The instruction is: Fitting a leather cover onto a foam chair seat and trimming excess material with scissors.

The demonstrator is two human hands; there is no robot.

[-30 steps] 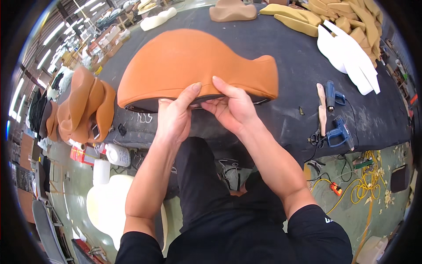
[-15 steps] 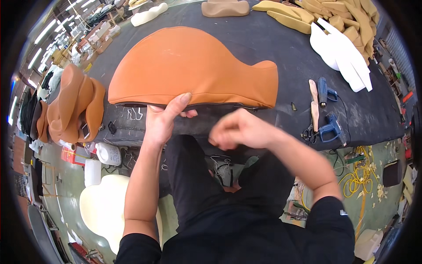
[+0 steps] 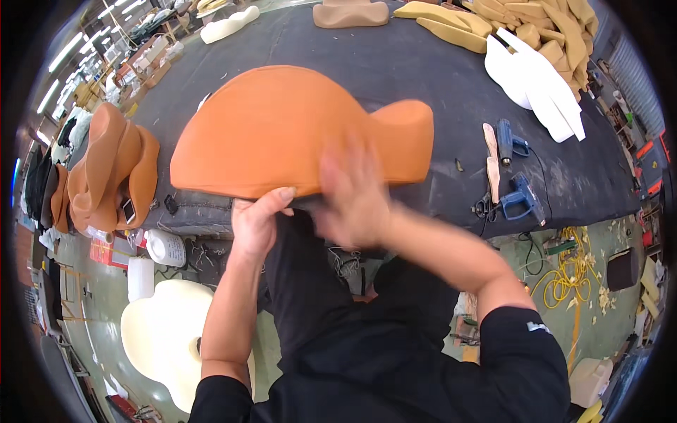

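A large orange upholstered cushion lies on the dark worktable, tilted up at its near edge. My left hand grips that near edge from below, thumb on the orange cover. My right hand is blurred with motion and rests flat on the cushion's front, fingers spread, holding nothing that I can see.
Blue power tools and a wooden-handled tool lie at the table's right. White and yellow foam pieces are piled far right. Orange covers hang at the left. A cream foam form sits on the floor.
The cushion's near edge has been lifted and the cushion now looks larger and nearer. My right hand left the lower edge and swept up onto the cushion's face.
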